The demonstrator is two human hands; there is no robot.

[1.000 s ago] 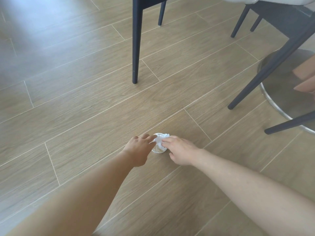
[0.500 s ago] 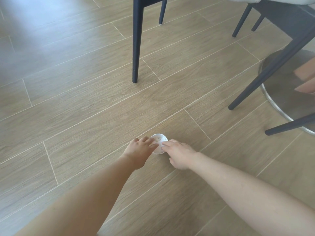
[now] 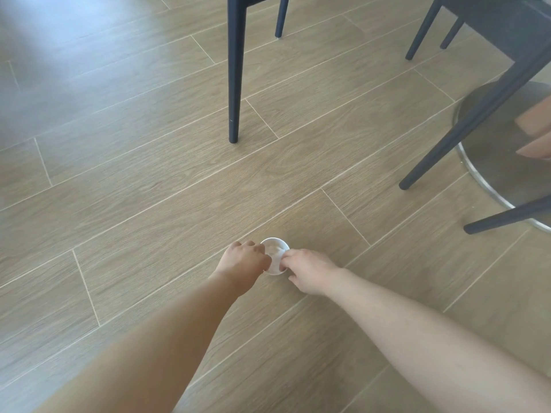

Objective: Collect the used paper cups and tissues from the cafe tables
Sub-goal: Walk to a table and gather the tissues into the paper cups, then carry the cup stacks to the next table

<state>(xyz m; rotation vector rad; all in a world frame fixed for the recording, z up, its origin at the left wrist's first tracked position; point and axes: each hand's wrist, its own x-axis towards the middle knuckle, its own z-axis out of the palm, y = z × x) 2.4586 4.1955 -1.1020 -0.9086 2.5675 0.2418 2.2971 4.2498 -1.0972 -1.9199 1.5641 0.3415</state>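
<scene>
A small white paper cup stands upright on the wooden floor, low in the middle of the view. A crumpled white tissue sits down inside it. My left hand grips the cup's left wall with curled fingers. My right hand holds the cup's right side, its fingertips at the rim. Both forearms reach in from the bottom of the frame.
A dark chair leg stands straight ahead beyond the cup. More dark chair legs slant down at the right over a round metal table base. Wood-look floor planks stretch to the left.
The tissue stuck up above the cup's rim a second ago; now it lies pushed down inside. Both hands have stayed on the cup, closing more tightly around it.
</scene>
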